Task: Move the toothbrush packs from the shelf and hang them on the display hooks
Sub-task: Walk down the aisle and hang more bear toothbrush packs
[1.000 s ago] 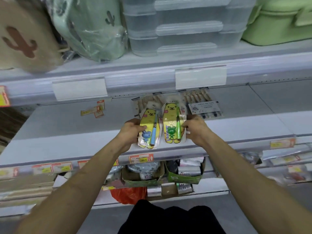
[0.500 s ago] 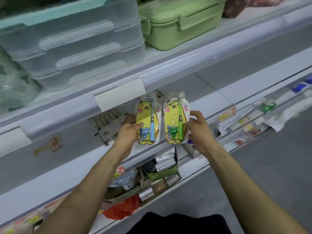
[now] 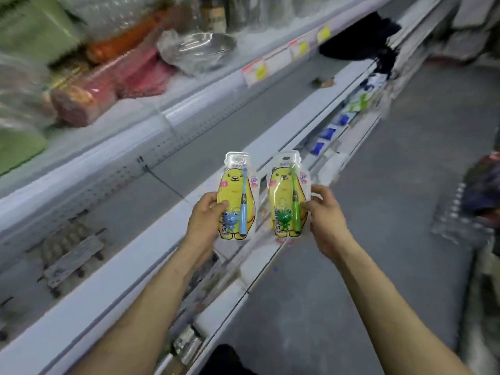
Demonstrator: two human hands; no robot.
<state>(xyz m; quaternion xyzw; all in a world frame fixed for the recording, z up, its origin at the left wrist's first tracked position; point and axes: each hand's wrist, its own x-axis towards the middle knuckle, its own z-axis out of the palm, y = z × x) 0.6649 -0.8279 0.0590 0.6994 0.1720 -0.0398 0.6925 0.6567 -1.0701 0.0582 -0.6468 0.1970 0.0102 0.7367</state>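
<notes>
Thumbs on the fronts: left hand (image 3: 205,217) pinches the blue pack (image 3: 238,196) by its left edge, right hand (image 3: 324,212) pinches the green pack (image 3: 288,193) by its right, both upright just off the shelf's (image 3: 121,282) near lip. No hooks visible; best grip low, hang holes free, threading one at a time.

Both forearms are bare and extend forward from the lower edge of the view, converging slightly.

Left hand (image 3: 206,221): raised in front of the body. The thumb presses on the front left edge of the blue toothbrush pack (image 3: 238,196), with the fingers behind it.

Right hand (image 3: 326,215): level with the left. The thumb is on the front right edge of the green toothbrush pack (image 3: 287,193), with the fingers curled behind it.

The hands are apart. Each pinches its pack upright.
</notes>
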